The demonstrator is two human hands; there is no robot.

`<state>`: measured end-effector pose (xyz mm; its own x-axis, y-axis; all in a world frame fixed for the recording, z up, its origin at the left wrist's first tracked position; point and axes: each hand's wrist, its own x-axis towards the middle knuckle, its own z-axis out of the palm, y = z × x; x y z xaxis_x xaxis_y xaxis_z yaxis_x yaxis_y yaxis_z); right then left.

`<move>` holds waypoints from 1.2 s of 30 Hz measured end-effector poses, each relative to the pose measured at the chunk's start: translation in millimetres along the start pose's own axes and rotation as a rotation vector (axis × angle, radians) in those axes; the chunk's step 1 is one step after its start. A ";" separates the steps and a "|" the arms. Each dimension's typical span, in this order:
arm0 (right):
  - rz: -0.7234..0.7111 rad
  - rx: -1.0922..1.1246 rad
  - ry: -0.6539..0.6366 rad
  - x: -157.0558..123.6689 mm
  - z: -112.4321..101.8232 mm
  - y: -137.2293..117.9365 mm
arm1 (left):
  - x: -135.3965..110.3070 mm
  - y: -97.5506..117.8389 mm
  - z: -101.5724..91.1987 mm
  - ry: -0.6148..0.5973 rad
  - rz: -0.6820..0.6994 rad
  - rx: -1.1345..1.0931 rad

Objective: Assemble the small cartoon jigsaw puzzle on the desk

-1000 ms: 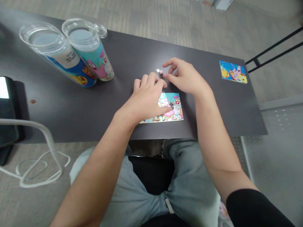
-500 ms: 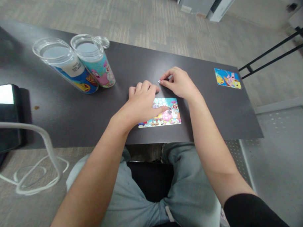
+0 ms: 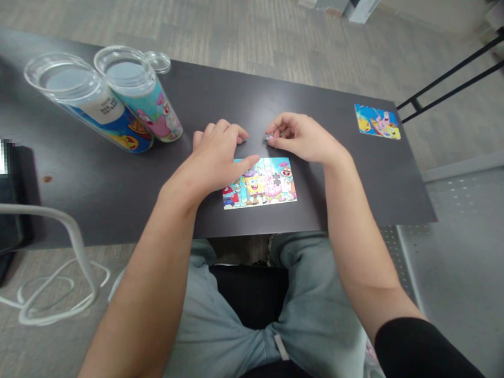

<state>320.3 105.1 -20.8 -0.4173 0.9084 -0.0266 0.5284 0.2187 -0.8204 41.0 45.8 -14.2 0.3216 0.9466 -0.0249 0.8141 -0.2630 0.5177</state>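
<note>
A small cartoon jigsaw puzzle (image 3: 258, 191) lies near the front edge of the table, with one piece-shaped dark gap right of its middle. My right hand (image 3: 297, 136) pinches a small puzzle piece (image 3: 269, 137) between thumb and fingers, just beyond the puzzle's far edge. My left hand (image 3: 220, 154) is spread over the puzzle's upper left part, thumb stretched across its far edge and fingers apart. It holds nothing, and it hides the puzzle's upper left corner.
Two clear-topped cartoon canisters, a blue one (image 3: 121, 124) and a turquoise one (image 3: 160, 112), stand at the left. A clear lid (image 3: 159, 62) lies behind them. Another cartoon picture card (image 3: 377, 122) rests at the table's right end. A black device (image 3: 8, 203) and white cable (image 3: 78, 239) are far left.
My left hand has drawn back to the left, uncovering more of the puzzle and its gap. My right hand still pinches the piece, turned slightly. The whole view has shifted a little.
</note>
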 end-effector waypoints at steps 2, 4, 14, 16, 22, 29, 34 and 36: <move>-0.016 0.076 -0.021 -8.1 -5.1 -1.9 | 0.9 -2.0 -0.6 0.010 0.002 0.008; -0.016 0.143 -0.042 -17.9 -9.7 -6.9 | 1.5 -4.5 -1.7 0.015 0.003 0.014; 0.048 0.272 -0.191 -46.9 -17.6 -30.3 | -1.7 -2.8 -10.8 0.049 -0.037 -0.126; 0.059 0.288 -0.200 -47.2 -17.7 -29.0 | -1.9 -1.3 -11.5 0.038 -0.043 -0.149; 0.078 0.314 -0.205 -47.3 -16.6 -26.0 | 3.3 -5.5 -6.6 0.060 -0.044 -0.098; 0.112 0.310 -0.275 -48.4 -17.4 -25.6 | 6.4 -7.9 -4.8 0.074 -0.045 -0.090; 0.076 0.259 -0.275 -46.9 -19.0 -22.6 | 7.8 -6.7 -4.7 0.072 -0.050 -0.114; 0.056 0.229 -0.275 -46.7 -19.3 -22.3 | 8.7 -6.6 -4.5 0.071 -0.049 -0.114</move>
<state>342.3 64.8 9.7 -0.5920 0.7801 -0.2023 0.3895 0.0572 -0.9193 36.2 56.6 -14.0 0.2449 0.9695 0.0060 0.7666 -0.1974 0.6110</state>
